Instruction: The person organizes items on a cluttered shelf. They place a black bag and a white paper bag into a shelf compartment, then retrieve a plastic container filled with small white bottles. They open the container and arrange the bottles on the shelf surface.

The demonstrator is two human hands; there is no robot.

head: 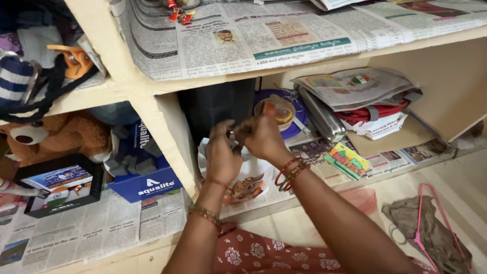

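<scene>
My left hand (222, 155) and my right hand (261, 137) meet in front of the lower shelf opening, fingertips together on something small that I cannot make out. Both wrists carry bangles. Under the hands lies a crumpled white wrapper (248, 185) with a printed picture. Just behind my right hand sits a round roll of tape (276, 110) on a blue-purple lid (297, 127). A dark box (215, 106) stands at the back of the shelf.
Newspaper (243, 35) lines the shelves. To the right lie a steel container (322, 119), a bundle of paper and red cloth (365, 99) and a colourful small packet (347, 160). On the left sit a blue shoe box (144, 177), a brown plush toy (56, 137) and a framed picture (58, 190). A pink hanger with cloth (431, 228) lies on the floor.
</scene>
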